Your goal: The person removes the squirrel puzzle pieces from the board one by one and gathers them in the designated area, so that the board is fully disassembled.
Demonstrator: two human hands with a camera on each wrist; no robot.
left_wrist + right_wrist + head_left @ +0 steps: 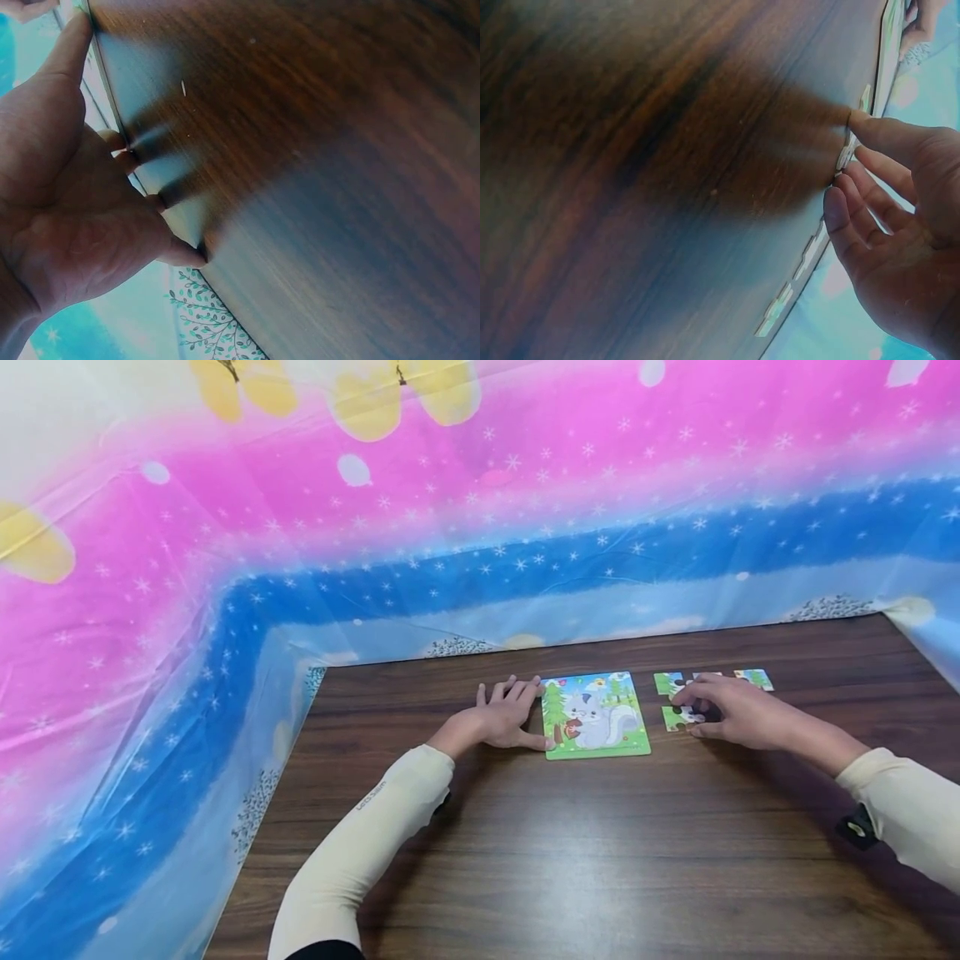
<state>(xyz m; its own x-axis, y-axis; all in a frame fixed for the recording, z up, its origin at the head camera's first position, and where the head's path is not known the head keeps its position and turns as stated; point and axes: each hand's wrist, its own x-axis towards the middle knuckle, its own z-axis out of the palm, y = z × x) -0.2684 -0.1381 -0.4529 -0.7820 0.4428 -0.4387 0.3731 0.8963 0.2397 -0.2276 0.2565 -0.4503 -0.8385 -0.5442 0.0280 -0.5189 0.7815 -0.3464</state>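
A square puzzle board (pixel 609 693) with a grey squirrel picture lies flat on the table. My left hand (pixel 504 717) rests at its left edge, fingers spread, its thumb touching the lower left corner. To the right of the board my right hand (pixel 750 712) reaches down over a small group of loose jigsaw pieces. Its thumb and fingers are curled about one jigsaw piece (pixel 845 157) at table level, which the hand partly covers in the head view. Left of those fingertips lies a green and white jigsaw piece (pixel 673 720).
Behind the right hand, a row of jigsaw pieces includes a green one (pixel 666 683) at left and a blue and green one (pixel 753 679) at right. The dark wooden table (pixel 600 860) ends at a pink and blue patterned cloth (pixel 525 543).
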